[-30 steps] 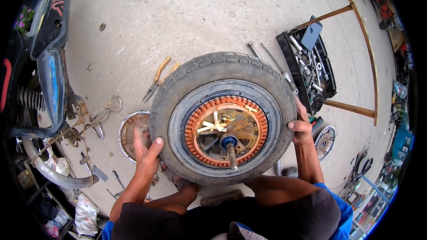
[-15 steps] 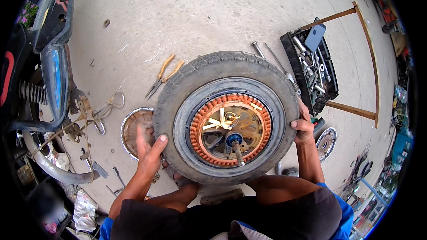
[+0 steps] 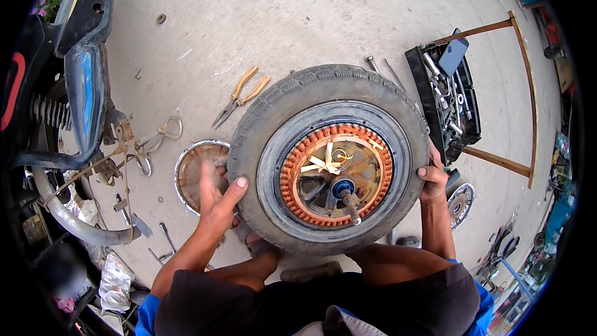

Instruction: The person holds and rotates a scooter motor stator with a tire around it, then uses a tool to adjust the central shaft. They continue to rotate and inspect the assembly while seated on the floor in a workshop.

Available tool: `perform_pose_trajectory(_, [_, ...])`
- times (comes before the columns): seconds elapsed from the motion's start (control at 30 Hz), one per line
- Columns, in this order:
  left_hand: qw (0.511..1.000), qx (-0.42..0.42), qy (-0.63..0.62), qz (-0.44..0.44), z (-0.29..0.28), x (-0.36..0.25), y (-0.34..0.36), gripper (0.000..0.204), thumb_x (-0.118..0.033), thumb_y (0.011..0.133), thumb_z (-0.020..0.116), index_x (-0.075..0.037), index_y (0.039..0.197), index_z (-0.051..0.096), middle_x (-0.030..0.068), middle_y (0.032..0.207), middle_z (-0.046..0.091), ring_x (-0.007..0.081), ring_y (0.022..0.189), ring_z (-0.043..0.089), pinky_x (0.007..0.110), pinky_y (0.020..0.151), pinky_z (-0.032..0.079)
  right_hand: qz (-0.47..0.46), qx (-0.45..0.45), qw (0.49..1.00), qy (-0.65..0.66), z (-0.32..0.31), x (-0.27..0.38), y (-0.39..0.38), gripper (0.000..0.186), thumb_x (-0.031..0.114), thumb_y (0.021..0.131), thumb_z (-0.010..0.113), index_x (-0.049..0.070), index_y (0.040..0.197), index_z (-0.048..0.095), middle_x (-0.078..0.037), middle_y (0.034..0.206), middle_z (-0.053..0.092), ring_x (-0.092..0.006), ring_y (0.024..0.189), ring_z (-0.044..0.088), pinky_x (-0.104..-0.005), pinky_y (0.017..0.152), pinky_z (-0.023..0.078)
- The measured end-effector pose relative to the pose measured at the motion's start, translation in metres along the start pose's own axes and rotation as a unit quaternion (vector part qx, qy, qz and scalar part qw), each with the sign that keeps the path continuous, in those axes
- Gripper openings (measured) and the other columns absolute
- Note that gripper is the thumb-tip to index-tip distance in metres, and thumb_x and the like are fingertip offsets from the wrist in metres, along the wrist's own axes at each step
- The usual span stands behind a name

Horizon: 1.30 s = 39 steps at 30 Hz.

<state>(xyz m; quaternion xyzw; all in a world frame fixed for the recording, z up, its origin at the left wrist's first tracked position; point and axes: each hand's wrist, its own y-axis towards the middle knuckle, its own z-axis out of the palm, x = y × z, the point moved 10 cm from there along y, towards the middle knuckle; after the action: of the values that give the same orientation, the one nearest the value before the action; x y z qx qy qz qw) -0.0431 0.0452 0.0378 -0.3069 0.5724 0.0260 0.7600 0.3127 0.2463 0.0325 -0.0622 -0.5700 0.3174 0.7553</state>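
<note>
A scooter wheel with a black tyre (image 3: 286, 102) lies flat in front of my knees, its open hub showing a ring of copper windings (image 3: 297, 165) and a steel axle (image 3: 348, 200). My left hand (image 3: 214, 199) presses flat against the tyre's left side, thumb on the rubber. My right hand (image 3: 432, 177) grips the tyre's right edge. Both hands hold the wheel just above the concrete floor.
A round metal hub cover (image 3: 189, 174) lies left of the wheel, pliers with yellow handles (image 3: 239, 96) beyond it. An open black tool case (image 3: 451, 102) sits on a wooden frame (image 3: 525, 106) at right. A scooter's rear frame (image 3: 68, 112) and loose parts crowd the left.
The wheel and both hands sit slightly further right and lower in view than a second ago. My grip on the tyre is unchanged.
</note>
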Motion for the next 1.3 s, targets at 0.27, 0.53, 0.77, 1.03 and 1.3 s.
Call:
perform_pose_trajectory(0.27, [1.000,0.003,0.003,0.009,0.002,-0.005,0.004,0.062,-0.028,0.093,0.076,0.001,0.134,0.040,0.0224,0.127,0.057,0.0268,0.120,0.057,0.041,0.103,0.046,-0.009,0.015,0.999,0.032,-0.006,-0.007,0.003,0.102,0.018,0.057,0.067,-0.007,0.152,0.038,-0.021,0.143,0.058,-0.0317,0.127,0.060,-0.0382,0.113,0.045])
perform_pose_trajectory(0.53, [1.000,0.014,0.018,0.014,0.002,-0.003,0.008,0.063,-0.027,0.093,0.076,0.003,0.134,0.038,0.0229,0.127,0.057,0.0272,0.119,0.058,0.040,0.104,0.046,-0.002,0.008,0.999,0.031,-0.011,-0.009,0.004,0.099,0.018,0.061,0.068,-0.009,0.151,0.037,-0.021,0.140,0.059,-0.0310,0.123,0.063,-0.0377,0.110,0.047])
perform_pose_trajectory(0.77, [0.999,0.012,0.025,0.021,0.004,-0.005,0.009,0.062,-0.026,0.093,0.076,0.003,0.134,0.040,0.0231,0.127,0.057,0.0275,0.120,0.058,0.040,0.104,0.045,0.026,-0.012,0.999,0.017,-0.019,-0.016,0.002,0.104,0.020,0.058,0.066,-0.007,0.153,0.037,-0.020,0.142,0.057,-0.0306,0.127,0.059,-0.0366,0.112,0.044])
perform_pose_trajectory(1.03, [1.000,0.012,0.023,0.009,0.006,-0.008,0.008,0.061,-0.027,0.093,0.076,0.002,0.135,0.041,0.0221,0.127,0.058,0.0273,0.120,0.058,0.041,0.105,0.044,0.023,-0.008,0.999,0.031,-0.017,-0.019,0.004,0.095,0.020,0.065,0.068,-0.010,0.150,0.039,-0.022,0.136,0.061,-0.0308,0.119,0.065,-0.0387,0.107,0.050])
perform_pose_trajectory(1.3, [1.000,0.013,0.023,0.004,0.006,-0.008,0.008,0.060,-0.027,0.092,0.076,0.002,0.133,0.042,0.0209,0.127,0.058,0.0265,0.121,0.057,0.040,0.105,0.044,0.032,-0.013,0.999,0.036,-0.016,-0.020,0.004,0.094,0.020,0.065,0.068,-0.010,0.149,0.039,-0.022,0.134,0.062,-0.0299,0.116,0.067,-0.0385,0.105,0.053])
